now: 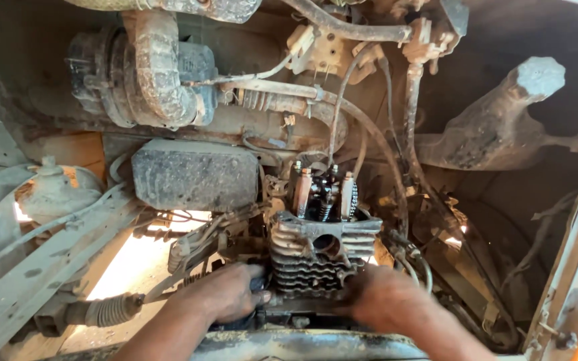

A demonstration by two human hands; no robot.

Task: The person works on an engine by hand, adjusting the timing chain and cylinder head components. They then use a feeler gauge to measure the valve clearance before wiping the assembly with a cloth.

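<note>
One finned engine cylinder point(321, 257) (grimy); left hand point(225, 294) and right hand point(386, 301) flank its base, touching; fingers' grip cannot be told.

Only the person's two forearms and hands show, coming in from the bottom edge of the frame: the left hand point(225, 294) at lower centre-left and the right hand point(389, 301) at lower centre-right. Both arms are bare as far as the frame shows them, with no sleeve, cuff or glove in sight, and no watch, ring or band can be made out on either wrist or on the fingers. The right hand is smeared by blur, so its finer details cannot be told, while the left looks dulled with grime across the knuckles.
</note>
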